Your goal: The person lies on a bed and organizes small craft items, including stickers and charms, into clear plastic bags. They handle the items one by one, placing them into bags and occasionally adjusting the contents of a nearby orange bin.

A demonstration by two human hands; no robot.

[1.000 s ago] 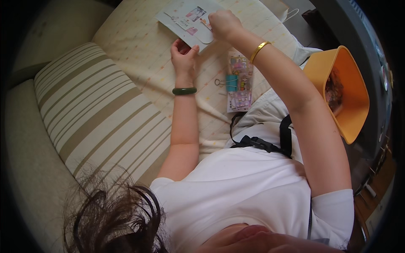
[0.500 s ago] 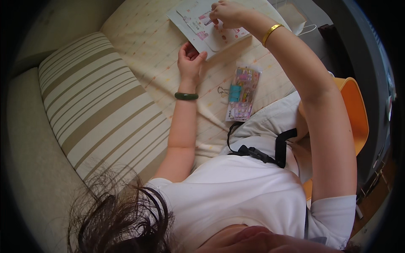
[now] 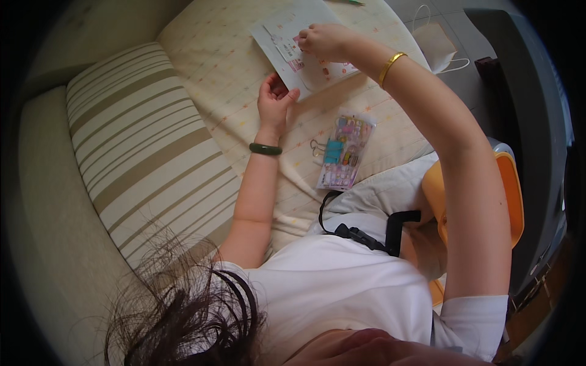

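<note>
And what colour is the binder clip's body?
Binder clip: turquoise, seen best in the head view.

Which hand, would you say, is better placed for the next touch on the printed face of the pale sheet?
Probably the right hand: it is over the printed face of the pale sheet, while the left hand is at the edge nearer the body.

The pale sheet [image 3: 313, 76] looks like smooth paper with a faint sheen. The sticker packet [image 3: 354, 146] has a glossy, clear plastic wrapping; the teal binder clip [image 3: 332, 151] on it has shiny bare-metal wire handles. The gold bangle [image 3: 387, 68] is polished metal, the dark green bangle [image 3: 265, 149] smooth and glossy. The T-shirt [image 3: 342, 293] and striped cushion [image 3: 146, 146] are matt cloth; the buckle [image 3: 361, 236] is black plastic.
</note>
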